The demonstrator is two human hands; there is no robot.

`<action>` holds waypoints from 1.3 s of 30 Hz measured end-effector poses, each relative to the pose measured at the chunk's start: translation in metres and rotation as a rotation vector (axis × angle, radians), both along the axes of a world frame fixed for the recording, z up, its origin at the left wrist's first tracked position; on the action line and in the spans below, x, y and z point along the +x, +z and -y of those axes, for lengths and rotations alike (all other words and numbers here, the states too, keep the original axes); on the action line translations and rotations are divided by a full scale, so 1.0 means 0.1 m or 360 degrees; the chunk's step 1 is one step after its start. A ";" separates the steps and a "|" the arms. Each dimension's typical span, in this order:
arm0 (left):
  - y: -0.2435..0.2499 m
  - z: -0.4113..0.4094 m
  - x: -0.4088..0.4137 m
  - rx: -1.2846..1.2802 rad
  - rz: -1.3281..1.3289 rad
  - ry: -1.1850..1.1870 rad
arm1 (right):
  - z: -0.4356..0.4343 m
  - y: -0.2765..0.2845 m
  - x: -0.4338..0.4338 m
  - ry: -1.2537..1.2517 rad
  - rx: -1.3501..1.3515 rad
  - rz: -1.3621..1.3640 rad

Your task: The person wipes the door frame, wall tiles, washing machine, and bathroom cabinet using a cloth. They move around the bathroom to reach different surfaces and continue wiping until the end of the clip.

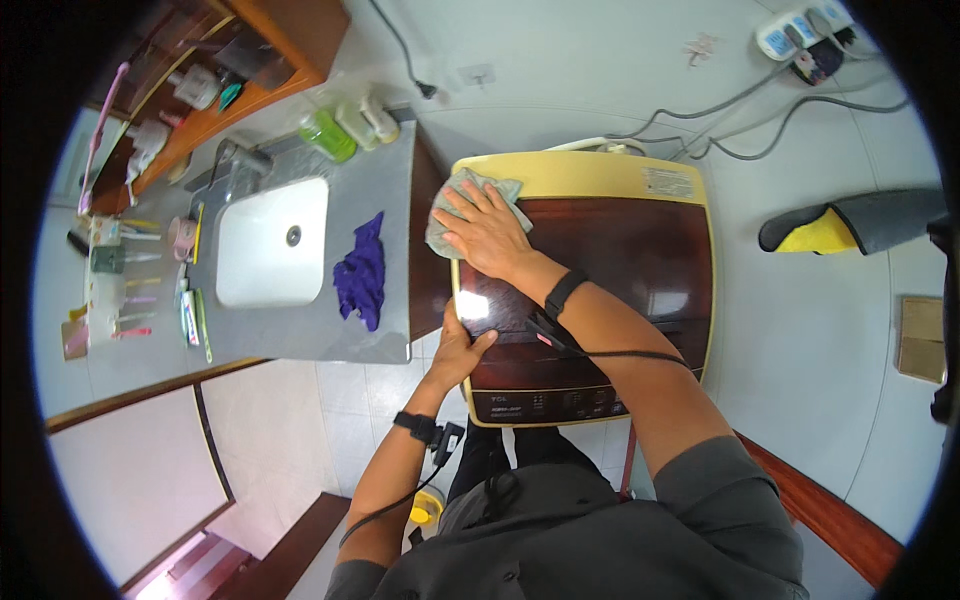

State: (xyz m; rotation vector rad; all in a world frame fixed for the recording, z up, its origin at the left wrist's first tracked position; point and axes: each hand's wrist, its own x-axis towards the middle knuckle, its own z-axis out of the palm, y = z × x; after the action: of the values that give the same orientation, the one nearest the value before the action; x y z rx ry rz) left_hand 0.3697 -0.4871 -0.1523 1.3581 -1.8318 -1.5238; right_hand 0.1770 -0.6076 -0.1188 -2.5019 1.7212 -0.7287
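Note:
Before me stands a top-loading TCL washing machine (585, 300) with a dark red glossy lid and a yellow rim. My right hand (484, 231) lies flat, fingers spread, on a folded light grey cloth (448, 196), pressing it against the back left corner of the top. Part of the cloth hangs past the left edge. My left hand (457, 351) grips the machine's left side lower down, thumb on the lid and fingers along the side, partly hidden. Nearest my body is the control panel (551, 405).
Left of the machine is a grey counter (375, 172) with a white sink (262, 262), a crumpled purple cloth (361, 274) and a green bottle (328, 136). Cables (750, 154) hang behind, below a power strip (799, 34). A grey-yellow cloth (862, 223) hangs on the right wall.

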 end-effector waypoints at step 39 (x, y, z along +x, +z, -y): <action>-0.05 0.09 0.05 0.0286 -0.0123 -0.0080 | -2.06 -0.10 -2.70 -0.1265 -0.0059 -0.0304</action>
State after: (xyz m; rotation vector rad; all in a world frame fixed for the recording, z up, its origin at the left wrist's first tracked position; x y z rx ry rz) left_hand 0.3751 -0.4957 -0.1571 1.3197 -1.7292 -1.7783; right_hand -0.0933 -0.4014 -0.1285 -1.8899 2.8215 -0.5324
